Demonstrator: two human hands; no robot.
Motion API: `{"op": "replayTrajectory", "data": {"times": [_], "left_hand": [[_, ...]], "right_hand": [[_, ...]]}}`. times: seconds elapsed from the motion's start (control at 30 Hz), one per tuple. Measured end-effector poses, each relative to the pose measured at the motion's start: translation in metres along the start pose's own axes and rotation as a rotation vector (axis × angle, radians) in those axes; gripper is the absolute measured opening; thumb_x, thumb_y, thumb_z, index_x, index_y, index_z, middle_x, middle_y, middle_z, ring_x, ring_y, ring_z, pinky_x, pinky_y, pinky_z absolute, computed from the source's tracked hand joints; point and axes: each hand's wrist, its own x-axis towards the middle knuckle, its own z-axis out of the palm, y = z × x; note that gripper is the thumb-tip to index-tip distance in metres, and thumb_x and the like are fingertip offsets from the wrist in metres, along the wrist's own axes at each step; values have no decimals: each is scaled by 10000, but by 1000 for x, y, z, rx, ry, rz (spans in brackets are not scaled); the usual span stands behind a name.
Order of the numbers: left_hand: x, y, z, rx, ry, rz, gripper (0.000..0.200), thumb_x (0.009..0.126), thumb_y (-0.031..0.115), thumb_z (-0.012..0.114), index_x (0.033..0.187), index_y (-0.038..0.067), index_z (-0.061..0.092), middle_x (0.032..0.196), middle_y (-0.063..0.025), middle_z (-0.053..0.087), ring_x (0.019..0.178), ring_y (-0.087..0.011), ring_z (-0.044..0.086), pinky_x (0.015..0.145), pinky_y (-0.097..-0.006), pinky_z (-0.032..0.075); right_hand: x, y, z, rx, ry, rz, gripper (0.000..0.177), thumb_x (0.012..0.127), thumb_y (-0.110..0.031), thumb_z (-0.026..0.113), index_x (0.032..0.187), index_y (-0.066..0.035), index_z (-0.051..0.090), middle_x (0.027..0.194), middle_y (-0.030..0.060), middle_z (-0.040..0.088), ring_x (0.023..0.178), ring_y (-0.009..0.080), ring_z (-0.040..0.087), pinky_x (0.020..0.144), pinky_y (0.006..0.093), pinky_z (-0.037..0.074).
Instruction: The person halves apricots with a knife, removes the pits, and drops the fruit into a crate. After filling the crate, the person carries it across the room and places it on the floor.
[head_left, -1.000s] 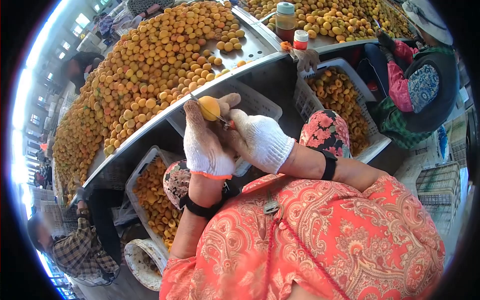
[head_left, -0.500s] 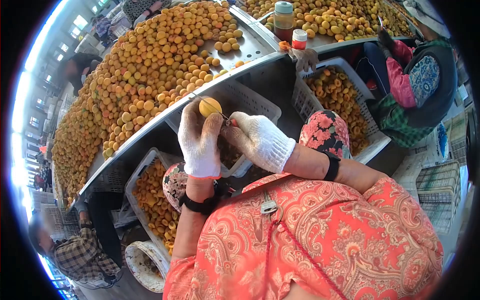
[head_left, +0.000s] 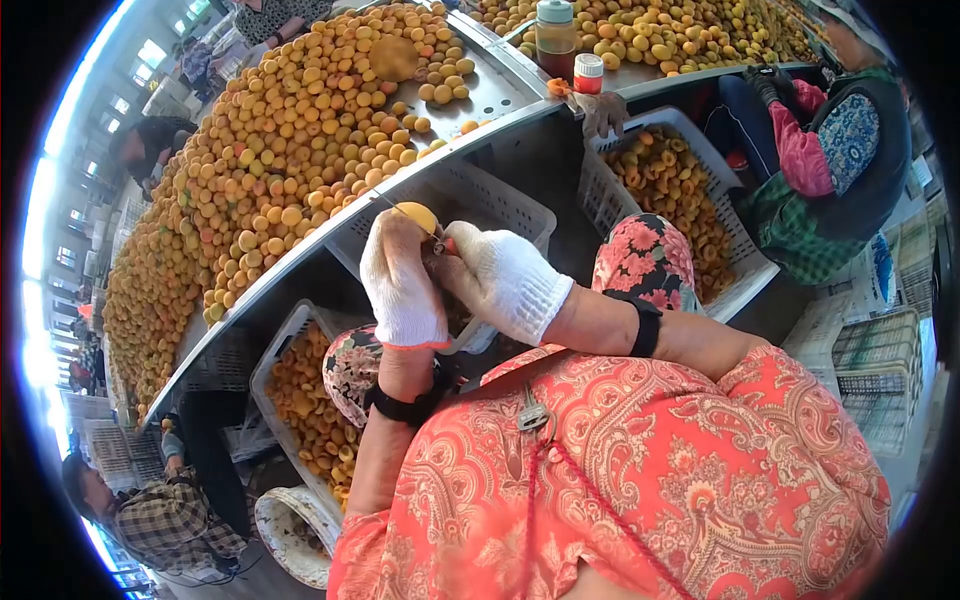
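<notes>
My left hand (head_left: 400,275), in a white knit glove with soiled fingertips, is closed around a yellow-orange apricot (head_left: 417,215). My fingers cover the fruit's lower part. My right hand (head_left: 508,278), gloved the same way, grips a small knife (head_left: 449,246) whose red handle end shows by the thumb. Its thin blade runs along the apricot, with the tip showing past the fruit's far left side. Both hands meet above a grey plastic crate (head_left: 515,205) between my knees, largely hidden behind the gloves.
Apricots (head_left: 290,150) are heaped on the metal table (head_left: 500,85) ahead. A jar (head_left: 555,40) and a red, white-capped bottle (head_left: 588,75) stand at its edge. Crates of split apricots flank me, left (head_left: 310,400) and right (head_left: 670,190). A white bucket (head_left: 295,530) and co-workers are nearby.
My left hand has turned and closed further over the apricot, so less of it shows. The right co-worker's raised hand has lowered. A blurred round orange patch now shows over the heap.
</notes>
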Motion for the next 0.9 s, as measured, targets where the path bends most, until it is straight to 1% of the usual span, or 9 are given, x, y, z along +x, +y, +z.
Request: {"op": "replayTrajectory", "data": {"times": [0.2, 0.3, 0.4, 0.47, 0.5, 0.63, 0.67, 0.73, 0.9], "left_hand": [[7, -3, 11, -267, 180, -257, 410, 964, 441, 590, 1040, 38, 584, 874, -65, 620, 780, -169, 600, 669, -305, 510], [9, -2, 18, -468, 340, -368, 405, 964, 441, 590, 1055, 47, 577, 866, -72, 626, 751, -195, 603, 684, -336, 520], [20, -12, 0, -555, 322, -409, 431, 970, 471, 561, 1060, 49, 572, 841, -74, 623, 738, -210, 605, 668, -339, 507], [19, -14, 2, -482, 251, -408, 464, 987, 509, 499, 1044, 55, 575, 812, -62, 612, 708, -199, 597, 616, -318, 482], [19, -17, 2, -417, 199, -423, 468, 996, 512, 470, 1036, 58, 579, 807, -57, 614, 690, -193, 594, 596, -313, 469], [17, -33, 12, -433, 47, -470, 311, 1014, 339, 496, 1163, 87, 599, 1035, -51, 652, 912, -162, 622, 795, -316, 513], [20, -46, 4, -433, 1, -454, 382, 1024, 382, 449, 1271, 120, 574, 1222, -36, 619, 1108, -178, 585, 977, -338, 469], [28, -64, -3, -568, 18, -442, 330, 1027, 361, 453, 1231, 137, 584, 1164, -26, 624, 1069, -178, 592, 943, -351, 488], [38, -97, -10, -370, 84, -305, 357, 1041, 287, 458, 1330, 85, 516, 1237, -66, 597, 1118, -192, 580, 968, -343, 473]], "right_hand": [[5, 7, 2, -165, 38, 25, 237, 960, -227, 542, 1025, 0, 525, 786, 259, 637, 830, 440, 631, 646, 494, 501], [6, 10, 1, -93, 4, 9, 268, 961, -234, 558, 1059, 14, 537, 801, 245, 651, 828, 396, 669, 662, 454, 513], [6, -17, -17, 99, -83, 194, 234, 944, -240, 613, 936, -7, 604, 830, 213, 676, 800, 358, 677, 686, 401, 518], [17, 11, -12, 290, 181, -11, 221, 931, -231, 635, 907, -18, 583, 798, 206, 662, 791, 350, 669, 655, 408, 515], [22, 0, -26, 77, 251, -60, 230, 904, -235, 664, 879, -27, 568, 787, 197, 637, 764, 356, 651, 612, 422, 502], [47, 28, -6, -164, 432, -305, 234, 870, -272, 681, 862, -55, 592, 816, 194, 606, 729, 386, 617, 617, 442, 483], [53, 26, 1, -212, 416, -214, 244, 879, -291, 668, 855, -59, 597, 818, 193, 611, 743, 388, 619, 644, 451, 485], [63, 38, 12, -194, 400, -175, 211, 885, -268, 633, 862, -60, 609, 813, 189, 618, 776, 391, 629, 668, 458, 494], [84, 65, 27, -173, 322, 95, 268, 929, -290, 587, 894, -29, 637, 807, 213, 649, 795, 383, 647, 671, 438, 494]]}}
